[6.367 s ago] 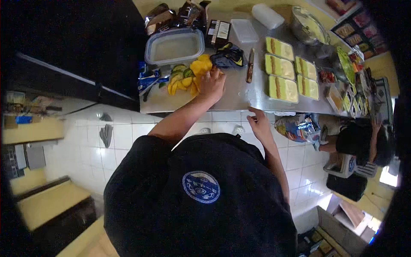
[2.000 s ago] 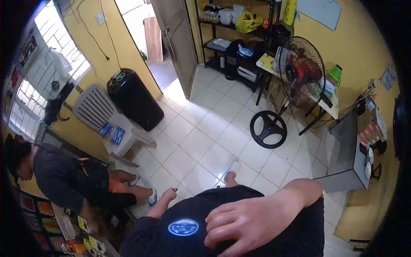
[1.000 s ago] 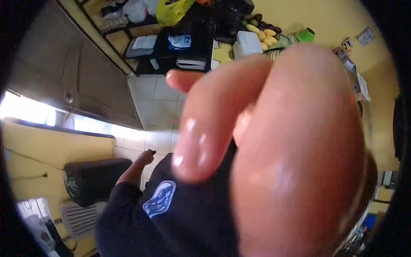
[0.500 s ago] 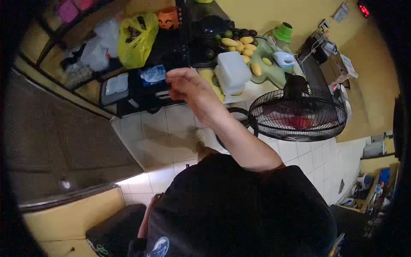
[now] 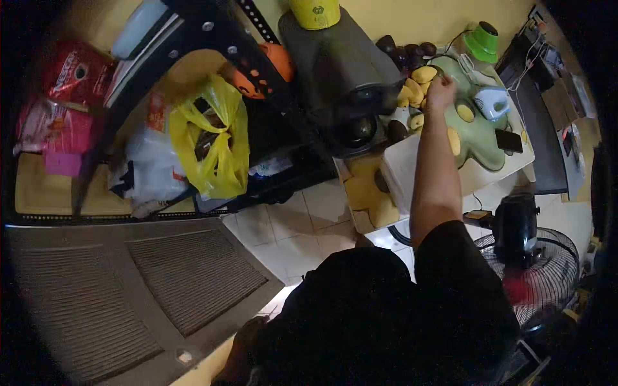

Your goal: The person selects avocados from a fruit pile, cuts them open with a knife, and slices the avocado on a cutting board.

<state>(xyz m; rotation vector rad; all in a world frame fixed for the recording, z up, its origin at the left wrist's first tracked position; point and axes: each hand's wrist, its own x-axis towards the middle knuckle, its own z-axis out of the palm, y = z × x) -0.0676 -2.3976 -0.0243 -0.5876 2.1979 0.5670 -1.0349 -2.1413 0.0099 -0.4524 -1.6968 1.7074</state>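
My right hand point(image 5: 441, 94) reaches over the table point(image 5: 512, 168) at the edge of a pile of yellow mangoes point(image 5: 413, 92). Its fingers are curled down right beside the top mango; what they close on, if anything, is hidden. Under the hand lies a green wavy-edged mat point(image 5: 486, 145), with one mango point(image 5: 465, 112) by itself on it. Below my forearm stands a whitish plastic container point(image 5: 400, 170), partly covered by the arm. My left hand point(image 5: 250, 331) hangs low by my side, dark, its fingers not clear.
A black fan point(image 5: 515, 231) stands close to my right. A white-and-blue appliance point(image 5: 492, 103), a dark phone point(image 5: 508, 141) and a green-topped object point(image 5: 482, 42) are on the table. Left, a shelf holds a yellow plastic bag point(image 5: 215, 145); a brown louvred door point(image 5: 199, 276) is below.
My right hand has swung from the shelf side, over to the right, to the mangoes. The view has shifted closer to the shelf and table; the fan now appears lower right.
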